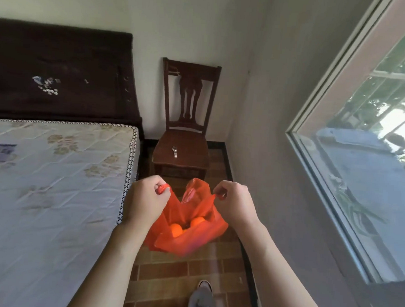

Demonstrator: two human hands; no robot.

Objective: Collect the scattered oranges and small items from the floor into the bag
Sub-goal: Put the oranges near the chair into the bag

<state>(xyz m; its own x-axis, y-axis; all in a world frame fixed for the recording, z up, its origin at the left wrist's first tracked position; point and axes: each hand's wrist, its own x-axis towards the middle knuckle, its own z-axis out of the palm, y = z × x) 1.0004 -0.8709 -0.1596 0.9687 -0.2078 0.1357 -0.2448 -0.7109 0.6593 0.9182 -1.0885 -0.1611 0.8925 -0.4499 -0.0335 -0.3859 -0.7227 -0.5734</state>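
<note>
An orange-red plastic bag (186,240) hangs in the air in front of me, its mouth held apart. My left hand (144,199) grips the left handle, bunched in its fist. My right hand (235,202) pinches the right handle between thumb and fingers. Inside the bag two oranges show: one orange (176,230) at the lower left and another orange (197,222) to its right. Something dark lies between them, too hidden to name. The brown tiled floor (189,273) under the bag shows no loose fruit.
A wooden chair (184,138) stands ahead against the wall with a wristwatch (174,151) on its seat. A bed with a bare mattress (47,191) fills the left. A large window (367,151) is in the right wall. My foot (203,293) is on the floor below.
</note>
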